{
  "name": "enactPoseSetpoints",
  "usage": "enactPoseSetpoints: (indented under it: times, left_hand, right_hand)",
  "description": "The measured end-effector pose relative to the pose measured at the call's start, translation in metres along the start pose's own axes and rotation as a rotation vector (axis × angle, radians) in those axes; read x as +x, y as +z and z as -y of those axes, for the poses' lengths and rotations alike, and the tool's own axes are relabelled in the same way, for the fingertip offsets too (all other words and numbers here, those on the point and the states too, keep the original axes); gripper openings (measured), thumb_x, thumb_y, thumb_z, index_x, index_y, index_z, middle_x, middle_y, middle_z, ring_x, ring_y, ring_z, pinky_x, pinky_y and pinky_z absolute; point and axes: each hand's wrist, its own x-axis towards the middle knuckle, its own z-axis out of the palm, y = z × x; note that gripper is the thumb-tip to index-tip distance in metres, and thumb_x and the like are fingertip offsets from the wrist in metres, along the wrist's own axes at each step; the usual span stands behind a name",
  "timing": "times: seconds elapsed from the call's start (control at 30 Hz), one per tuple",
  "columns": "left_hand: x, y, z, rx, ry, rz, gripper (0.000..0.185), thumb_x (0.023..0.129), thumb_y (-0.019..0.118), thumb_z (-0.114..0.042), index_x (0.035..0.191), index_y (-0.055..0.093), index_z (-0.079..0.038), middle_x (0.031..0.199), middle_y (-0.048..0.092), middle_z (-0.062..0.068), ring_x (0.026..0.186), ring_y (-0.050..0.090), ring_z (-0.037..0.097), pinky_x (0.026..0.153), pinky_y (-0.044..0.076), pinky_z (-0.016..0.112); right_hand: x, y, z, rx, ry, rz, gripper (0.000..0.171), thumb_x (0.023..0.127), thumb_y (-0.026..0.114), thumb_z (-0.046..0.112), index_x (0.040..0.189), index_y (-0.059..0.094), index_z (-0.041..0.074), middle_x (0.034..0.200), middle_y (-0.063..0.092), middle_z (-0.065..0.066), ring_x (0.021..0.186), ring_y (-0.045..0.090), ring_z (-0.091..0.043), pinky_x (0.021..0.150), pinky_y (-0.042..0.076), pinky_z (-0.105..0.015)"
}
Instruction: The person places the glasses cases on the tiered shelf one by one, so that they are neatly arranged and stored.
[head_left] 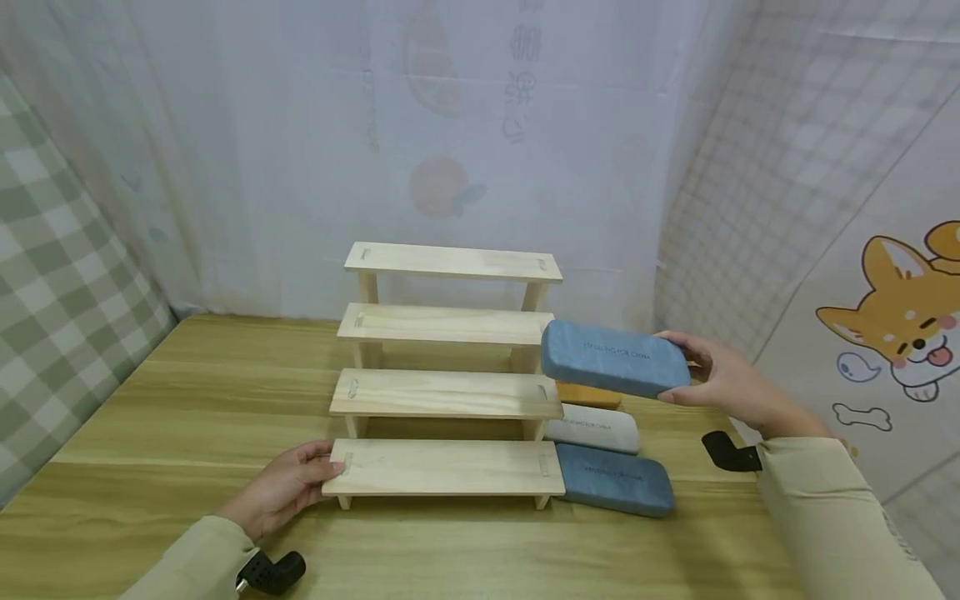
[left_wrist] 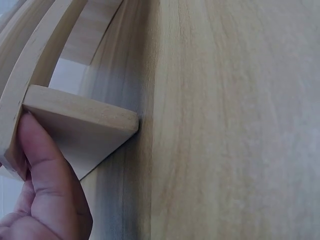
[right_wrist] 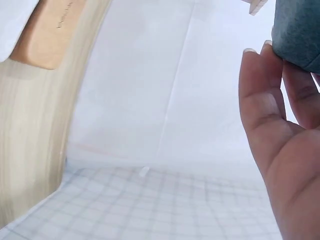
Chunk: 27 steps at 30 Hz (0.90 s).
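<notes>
My right hand (head_left: 720, 379) has its grip clamped on a blue case (head_left: 615, 358), fingers curled round its far short end, and the case is lifted clear of the desk (head_left: 187, 400), lying level with its long side running away from my palm toward my left. In the right wrist view my fingertips (right_wrist: 257, 75) press against the grey-blue end of that case (right_wrist: 299, 30). The free end of the case reaches just beside the right end of the wooden step rack (head_left: 446, 392), about level with its second step from the top.

Directly below that grip, three more cases lie on the desk along the rack's right side: an orange case (head_left: 588, 395) farthest from me, a white case (head_left: 596, 427) nearer, and a second blue case (head_left: 617, 480) nearest, its end touching the lowest step's right end.

My left hand (head_left: 288, 487) rests on the desk at the opposite end of the rack, fingers and thumb pinching the left edge of the lowest step. The left wrist view shows my thumb (left_wrist: 42, 165) pressed against the side of that plank (left_wrist: 80, 127), beside its small foot.

The rack has four steps rising away from me, all of them bare.
</notes>
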Motion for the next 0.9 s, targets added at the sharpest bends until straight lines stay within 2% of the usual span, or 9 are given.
enactPoseSetpoints:
  times: [0.17, 0.23, 0.37, 0.43, 0.53, 0.7, 0.9]
  left_hand:
    - [0.001, 0.000, 0.001, 0.001, -0.003, -0.010, 0.075, 0.095, 0.057, -0.008, 0.144, 0.007, 0.020, 0.130, 0.047, 0.025, 0.099, 0.061, 0.016, 0.087, 0.053, 0.032]
    - [0.001, 0.000, 0.001, 0.002, -0.003, -0.014, 0.074, 0.095, 0.057, -0.008, 0.144, 0.008, 0.020, 0.128, 0.048, 0.024, 0.099, 0.061, 0.016, 0.086, 0.053, 0.032]
    - [0.001, 0.000, 0.003, -0.002, 0.001, -0.008, 0.074, 0.096, 0.056, -0.008, 0.144, 0.007, 0.020, 0.127, 0.049, 0.023, 0.099, 0.061, 0.016, 0.086, 0.053, 0.032]
    - [0.001, -0.001, 0.003, -0.005, 0.003, -0.002, 0.074, 0.096, 0.056, -0.008, 0.143, 0.006, 0.020, 0.128, 0.049, 0.023, 0.099, 0.061, 0.016, 0.087, 0.053, 0.033]
    - [0.000, -0.002, 0.004, -0.006, 0.008, 0.008, 0.074, 0.096, 0.055, -0.008, 0.143, 0.005, 0.021, 0.128, 0.049, 0.023, 0.100, 0.061, 0.016, 0.087, 0.054, 0.033]
    - [0.000, -0.003, 0.005, -0.008, 0.009, 0.023, 0.075, 0.096, 0.055, -0.008, 0.143, 0.005, 0.021, 0.128, 0.049, 0.022, 0.100, 0.061, 0.016, 0.086, 0.054, 0.033]
    - [0.000, -0.002, 0.003, -0.016, 0.007, 0.028, 0.076, 0.096, 0.056, -0.009, 0.143, 0.004, 0.021, 0.125, 0.051, 0.019, 0.099, 0.061, 0.015, 0.085, 0.054, 0.032]
  right_hand:
    - [0.019, -0.008, 0.016, -0.047, 0.060, 0.009, 0.071, 0.084, 0.075, 0.011, 0.143, 0.037, 0.006, 0.116, 0.055, -0.005, 0.100, 0.057, -0.008, 0.074, 0.053, -0.028]
    - [0.028, -0.010, 0.021, -0.073, 0.075, 0.014, 0.074, 0.084, 0.074, 0.013, 0.146, 0.034, 0.006, 0.121, 0.053, -0.008, 0.106, 0.055, -0.013, 0.076, 0.052, -0.027]
    - [0.046, -0.014, 0.033, -0.078, 0.078, 0.035, 0.078, 0.086, 0.073, 0.016, 0.150, 0.029, 0.007, 0.134, 0.046, -0.013, 0.120, 0.048, -0.030, 0.079, 0.050, -0.023]
    - [0.057, -0.014, 0.039, -0.076, 0.078, 0.040, 0.079, 0.087, 0.073, 0.018, 0.150, 0.028, 0.008, 0.136, 0.044, -0.013, 0.124, 0.045, -0.032, 0.081, 0.049, -0.022]
    - [0.074, -0.014, 0.047, -0.056, 0.071, 0.047, 0.076, 0.087, 0.073, 0.019, 0.149, 0.030, 0.009, 0.136, 0.044, -0.012, 0.124, 0.044, -0.030, 0.085, 0.048, -0.027]
    - [0.099, -0.011, 0.059, -0.024, 0.084, 0.040, 0.073, 0.084, 0.075, 0.018, 0.146, 0.036, 0.011, 0.134, 0.048, -0.010, 0.125, 0.043, -0.027, 0.095, 0.042, -0.043]
    - [0.125, -0.007, 0.074, 0.000, 0.083, 0.033, 0.071, 0.083, 0.076, 0.016, 0.144, 0.039, 0.012, 0.135, 0.048, -0.013, 0.123, 0.044, -0.027, 0.095, 0.041, -0.045]
